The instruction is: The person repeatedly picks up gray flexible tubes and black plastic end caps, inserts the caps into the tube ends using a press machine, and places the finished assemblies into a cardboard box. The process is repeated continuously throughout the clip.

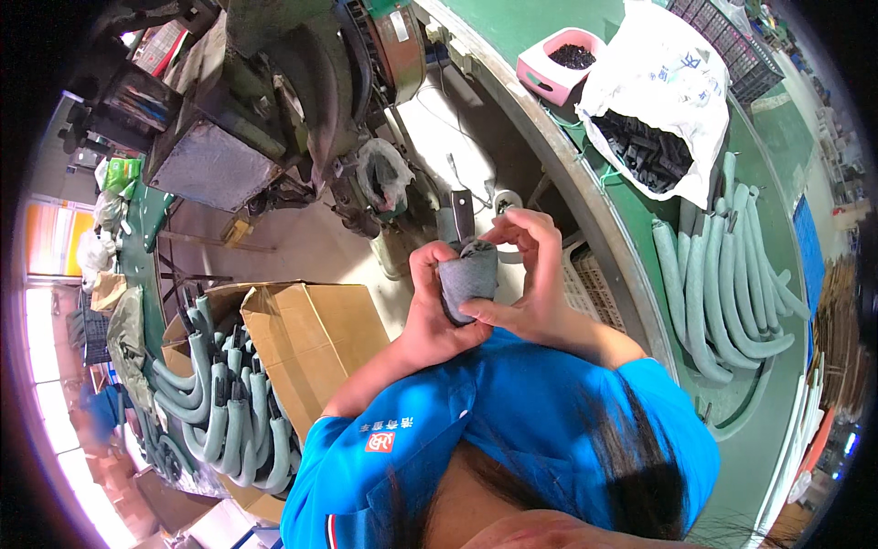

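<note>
In front of my chest, both hands are on a grey foam-covered tube, which I see almost end-on. A dark flat strip with a small hole near its tip sticks out beyond the tube's far end. My left hand is wrapped round the tube's left side. The thumb of my right hand presses on the tube's near right side, while its bent fingers arch over toward the far end. Much of the tube's length is hidden below my hands.
An open cardboard box at the left holds many curved grey foam tubes. More foam tubes lie on the green table at the right, near a white sack of black parts and a pink bin. A machine stands ahead.
</note>
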`<state>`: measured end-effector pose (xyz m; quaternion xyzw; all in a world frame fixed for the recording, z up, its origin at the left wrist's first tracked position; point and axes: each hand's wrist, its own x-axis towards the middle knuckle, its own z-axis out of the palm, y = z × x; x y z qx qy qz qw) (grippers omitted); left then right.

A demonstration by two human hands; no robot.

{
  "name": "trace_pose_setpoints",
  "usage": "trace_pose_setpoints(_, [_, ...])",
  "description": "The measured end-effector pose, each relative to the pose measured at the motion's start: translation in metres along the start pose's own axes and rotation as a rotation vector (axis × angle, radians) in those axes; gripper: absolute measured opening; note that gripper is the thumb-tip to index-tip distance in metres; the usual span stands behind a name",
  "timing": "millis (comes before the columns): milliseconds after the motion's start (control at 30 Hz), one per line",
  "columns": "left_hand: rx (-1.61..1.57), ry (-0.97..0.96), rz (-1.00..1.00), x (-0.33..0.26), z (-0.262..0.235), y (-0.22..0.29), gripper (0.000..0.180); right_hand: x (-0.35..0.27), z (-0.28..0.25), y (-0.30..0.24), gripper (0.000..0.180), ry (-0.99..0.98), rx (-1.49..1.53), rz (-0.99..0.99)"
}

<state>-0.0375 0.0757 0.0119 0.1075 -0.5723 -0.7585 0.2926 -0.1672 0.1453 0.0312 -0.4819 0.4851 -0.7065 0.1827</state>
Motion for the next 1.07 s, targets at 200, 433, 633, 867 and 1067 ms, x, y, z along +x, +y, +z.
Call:
trace_pose_setpoints(200, [0.202, -0.028, -0.016, -0.008, -0.012, -0.008, 0.069, 0.018, -0.017, -0.014, 0.053, -0.361, -0.425, -0.218])
trace_pose_setpoints(433, [0.165, 0.085, -0.065, 0.003, 0.017, 0.005, 0.097, 0.014, -0.020, -0.009, 0.030, -0.231, -0.524, -0.142])
trace_pose_setpoints(633, [0.656, -0.039, -0.091, 0.024, 0.007, -0.007, 0.073, 0.004, -0.037, 0.050, 0.032, -0.093, -0.176, 0.091])
trace_pose_setpoints(867, [0.572, 0.201, -0.529, 0.008, -0.033, -0.008, 0.056, 0.050, -0.235, 0.197, 0.015, 0.465, -0.864, 0.406])
trace_pose_setpoints(1067, [0.808, 0.306, -0.549, -0.005, -0.035, 0.015, 0.050, 0.086, -0.335, 0.234, 0.026, -0.001, -1.538, 0.467])
